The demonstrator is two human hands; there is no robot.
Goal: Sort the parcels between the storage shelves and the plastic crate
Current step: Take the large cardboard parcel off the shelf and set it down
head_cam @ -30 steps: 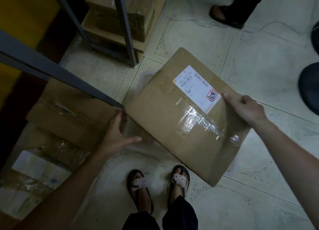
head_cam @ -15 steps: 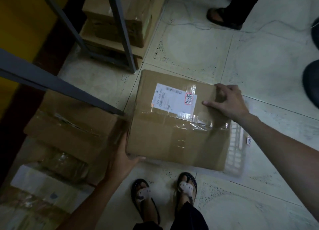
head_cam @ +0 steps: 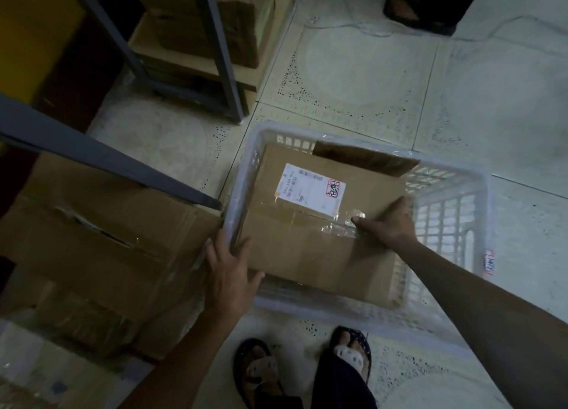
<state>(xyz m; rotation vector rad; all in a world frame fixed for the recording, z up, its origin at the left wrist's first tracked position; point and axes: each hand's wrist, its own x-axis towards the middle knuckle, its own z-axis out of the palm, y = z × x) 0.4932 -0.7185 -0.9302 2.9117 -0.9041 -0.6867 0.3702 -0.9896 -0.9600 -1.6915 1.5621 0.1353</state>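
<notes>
A brown cardboard parcel with a white shipping label and clear tape lies inside the white plastic crate on the floor. My right hand grips the parcel's right edge, thumb on top and fingers over the side. At the parcel's near left corner my left hand has its fingers spread along the crate's left rim and its thumb against the parcel. Another piece of brown cardboard shows behind the parcel in the crate.
A grey shelf rail crosses above large taped boxes at the left. A grey shelf post stands before stacked boxes further back. Another person's foot is at the top. My sandalled feet are just below the crate.
The parcel turned square and went down from above the floor into the crate. Both hands followed it down; the left one moved from its underside to its near left corner.
</notes>
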